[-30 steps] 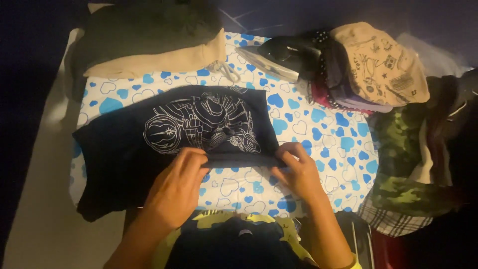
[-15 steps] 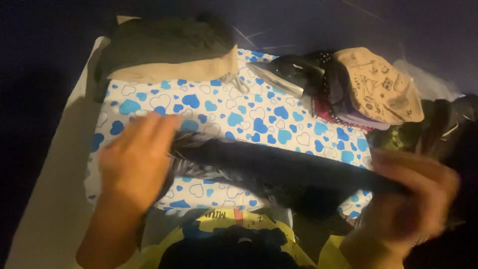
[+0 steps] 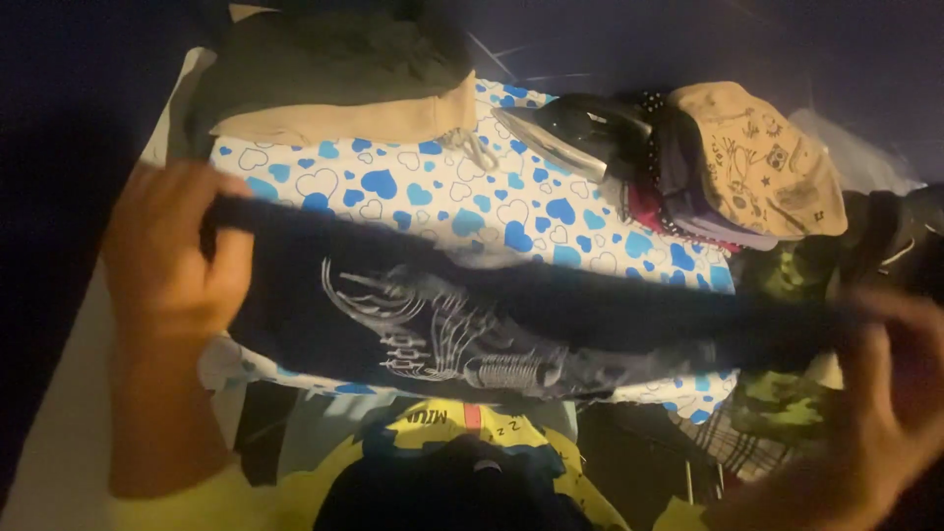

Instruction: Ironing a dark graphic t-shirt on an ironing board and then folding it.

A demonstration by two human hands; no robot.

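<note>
A dark navy T-shirt [image 3: 472, 315] with a white line print is stretched wide between my two hands, lifted just above the ironing surface. My left hand [image 3: 172, 256] grips its left end near the surface's left edge. My right hand [image 3: 890, 393], blurred, grips the right end out past the surface's right side. The surface has a white cover with blue hearts [image 3: 413, 192].
A black iron [image 3: 580, 133] lies at the far right of the cover. Folded dark and beige clothes [image 3: 339, 84] are stacked at the far left. A pile of clothes topped by a beige printed garment [image 3: 757, 162] and a camouflage piece [image 3: 787, 280] sits at the right.
The shirt lay flat with both hands at its near edge. My hands have picked it up and spread far apart, pulling it out lengthwise and turning it.
</note>
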